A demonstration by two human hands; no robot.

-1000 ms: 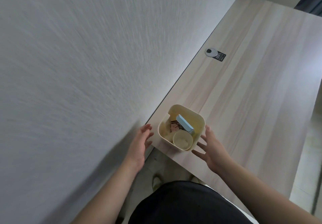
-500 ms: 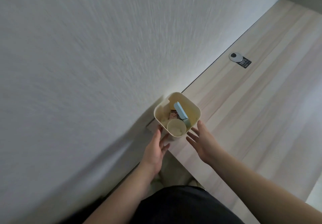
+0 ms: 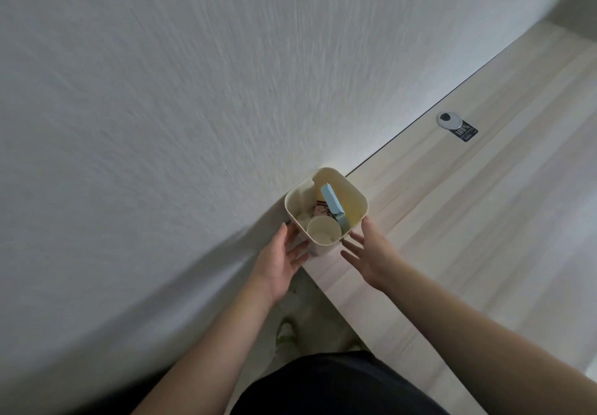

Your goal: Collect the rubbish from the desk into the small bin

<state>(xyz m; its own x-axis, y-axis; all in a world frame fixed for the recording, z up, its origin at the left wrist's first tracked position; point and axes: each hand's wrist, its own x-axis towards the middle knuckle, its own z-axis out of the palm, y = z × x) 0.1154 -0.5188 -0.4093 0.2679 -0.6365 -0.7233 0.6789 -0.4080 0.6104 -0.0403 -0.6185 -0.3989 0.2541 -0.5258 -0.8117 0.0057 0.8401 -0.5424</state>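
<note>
A small cream bin (image 3: 353, 188) stands on the corner of the pale wooden desk (image 3: 468, 220), close to the wall. Inside it I see a paper cup (image 3: 323, 232), a light blue box (image 3: 332, 203) standing on end and a brown wrapper (image 3: 319, 211). My left hand (image 3: 282, 261) is at the bin's near left side, fingers spread and touching or nearly touching its wall. On the near right side my right hand (image 3: 371, 253) is spread too, fingertips at the rim. Neither hand grips it.
A white textured wall (image 3: 193, 91) runs along the desk's left edge. A round silver cable grommet (image 3: 447, 119) with a black sticker sits further along the desk. Below the desk edge are floor tiles and my shoe (image 3: 286, 332).
Both hands have come in closer to the bin's sides; the left hand moved from the wall side up against the bin. The view has swung left.
</note>
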